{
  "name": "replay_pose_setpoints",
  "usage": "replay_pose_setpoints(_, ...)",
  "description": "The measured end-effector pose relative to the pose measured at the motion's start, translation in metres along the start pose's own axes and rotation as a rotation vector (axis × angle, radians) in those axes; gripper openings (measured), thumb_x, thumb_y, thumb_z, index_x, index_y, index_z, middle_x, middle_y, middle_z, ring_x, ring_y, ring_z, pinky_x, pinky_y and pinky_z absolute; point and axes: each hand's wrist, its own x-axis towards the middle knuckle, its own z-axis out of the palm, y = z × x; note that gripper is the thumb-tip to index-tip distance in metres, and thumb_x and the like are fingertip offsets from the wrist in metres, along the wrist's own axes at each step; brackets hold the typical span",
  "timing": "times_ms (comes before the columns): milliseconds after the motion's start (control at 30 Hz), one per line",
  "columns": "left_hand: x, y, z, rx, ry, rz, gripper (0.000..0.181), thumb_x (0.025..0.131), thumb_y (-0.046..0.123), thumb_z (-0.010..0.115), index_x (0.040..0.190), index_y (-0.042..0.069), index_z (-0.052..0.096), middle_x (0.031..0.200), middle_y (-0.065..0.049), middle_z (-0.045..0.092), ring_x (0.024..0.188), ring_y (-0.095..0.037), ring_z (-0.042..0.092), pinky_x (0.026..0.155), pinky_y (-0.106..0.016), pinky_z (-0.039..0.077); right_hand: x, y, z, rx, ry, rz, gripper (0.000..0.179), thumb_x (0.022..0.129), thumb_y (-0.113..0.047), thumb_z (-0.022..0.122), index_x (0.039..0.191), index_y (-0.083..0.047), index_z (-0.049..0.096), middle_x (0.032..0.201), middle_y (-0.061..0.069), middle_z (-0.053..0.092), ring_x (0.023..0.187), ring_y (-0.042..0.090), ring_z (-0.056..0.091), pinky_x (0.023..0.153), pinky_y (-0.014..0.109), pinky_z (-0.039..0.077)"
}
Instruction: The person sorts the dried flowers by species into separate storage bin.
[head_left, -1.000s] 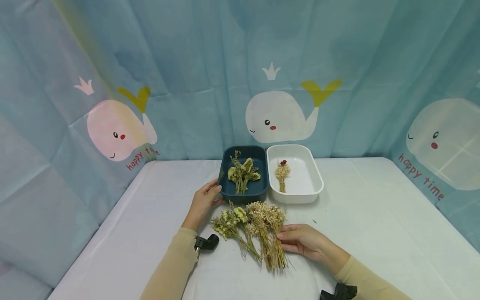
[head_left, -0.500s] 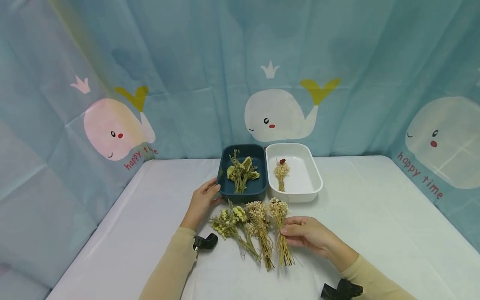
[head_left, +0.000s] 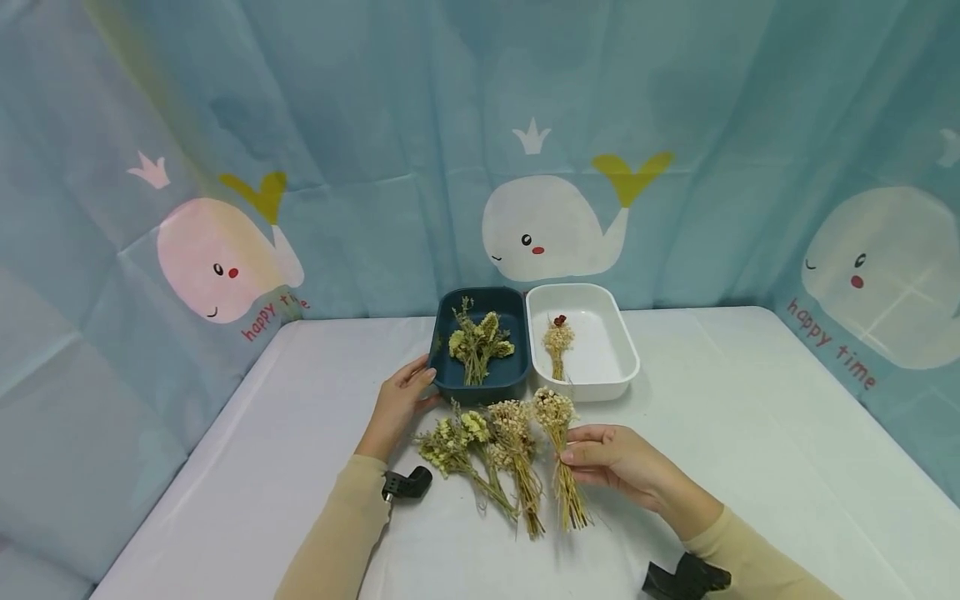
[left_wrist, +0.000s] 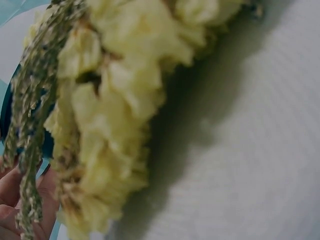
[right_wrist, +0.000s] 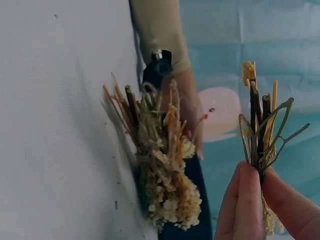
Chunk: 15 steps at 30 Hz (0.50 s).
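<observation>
My right hand [head_left: 626,465] pinches the stems of a dried bunch of small cream flowers [head_left: 555,410] between thumb and fingers, its heads toward the trays. In the right wrist view, its cut stem ends [right_wrist: 260,120] stick up past the fingertips. My left hand [head_left: 396,410] rests against the outer left side of the dark blue tray [head_left: 482,392]. Just left of the held bunch lies another cream bunch [head_left: 513,429]. Beside that is a yellow-green bunch [head_left: 450,446], whose yellow blossoms [left_wrist: 120,95] fill much of the left wrist view.
Inside the blue tray lie yellow-green dried flowers [head_left: 480,342]. The adjoining white tray [head_left: 596,389] holds a small cream bunch with a dark red bloom [head_left: 557,337]. A white cloth covers the table [head_left: 750,433]; a blue whale-print curtain [head_left: 405,167] hangs behind.
My right hand has drawn one cream bunch slightly to the right, apart from its neighbour, and tipped it up a little. The left hand keeps its place at the blue tray.
</observation>
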Motion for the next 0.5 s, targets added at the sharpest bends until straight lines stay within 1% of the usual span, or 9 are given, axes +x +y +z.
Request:
replay_pose_setpoints(100, 0.0, -0.001, 0.002, -0.009, -0.007, -0.001, 0.059, 0.103, 0.032, 0.057, 0.155, 0.015, 0.036, 0.159, -0.014, 0.038, 0.142, -0.032, 0.044, 0.108, -0.045, 0.053, -0.007, -0.004, 0.001, -0.034, -0.01, -0.028, 0.069, 0.095, -0.014, 0.066, 0.144, 0.02, 0.031, 0.115, 0.006, 0.073, 0.098, 0.006, 0.07, 0.089, 0.024, 0.061)
replay_pose_setpoints(167, 0.0, -0.001, 0.003, -0.009, -0.005, -0.003, 0.058, 0.103, 0.031, 0.057, 0.155, 0.014, 0.036, 0.158, -0.014, 0.039, 0.142, -0.032, 0.044, 0.107, -0.045, 0.053, -0.011, -0.008, 0.001, -0.059, -0.009, -0.048, 0.067, 0.096, -0.016, 0.066, 0.143, 0.019, 0.034, 0.114, 0.003, 0.073, 0.1, 0.006, 0.069, 0.09, 0.024, 0.061)
replay_pose_setpoints(233, -0.001, -0.001, 0.003, -0.01, -0.004, -0.008, 0.058, 0.103, 0.031, 0.057, 0.155, 0.014, 0.036, 0.159, -0.014, 0.038, 0.142, -0.033, 0.044, 0.107, -0.045, 0.053, -0.013, -0.013, 0.0, -0.067, -0.003, -0.072, 0.067, 0.096, -0.016, 0.066, 0.143, 0.019, 0.033, 0.11, -0.002, 0.074, 0.099, 0.005, 0.07, 0.089, 0.023, 0.061)
replay_pose_setpoints(267, -0.001, 0.0, 0.003, -0.012, -0.006, -0.006, 0.059, 0.103, 0.031, 0.056, 0.155, 0.014, 0.035, 0.159, -0.014, 0.037, 0.142, -0.033, 0.044, 0.108, -0.046, 0.053, -0.013, -0.016, 0.0, -0.072, 0.011, -0.076, 0.067, 0.096, -0.016, 0.066, 0.144, 0.019, 0.033, 0.109, -0.003, 0.074, 0.098, 0.004, 0.07, 0.089, 0.022, 0.061)
replay_pose_setpoints(400, -0.002, 0.001, 0.002, -0.009, 0.001, 0.008, 0.061, 0.103, 0.033, 0.057, 0.156, 0.014, 0.035, 0.159, -0.014, 0.036, 0.141, -0.033, 0.045, 0.107, -0.045, 0.054, -0.01, -0.029, -0.005, -0.074, 0.062, -0.08, 0.071, 0.096, -0.015, 0.065, 0.146, 0.02, 0.028, 0.11, -0.001, 0.074, 0.097, 0.003, 0.07, 0.088, 0.02, 0.061)
replay_pose_setpoints(500, -0.002, 0.0, 0.0, 0.006, 0.008, 0.023, 0.064, 0.101, 0.037, 0.058, 0.156, 0.012, 0.035, 0.159, -0.016, 0.037, 0.141, -0.034, 0.045, 0.104, -0.042, 0.056, -0.004, -0.04, -0.01, -0.048, 0.104, -0.078, 0.066, 0.096, -0.011, 0.065, 0.144, 0.02, 0.032, 0.104, -0.002, 0.075, 0.092, 0.003, 0.071, 0.085, 0.019, 0.061)
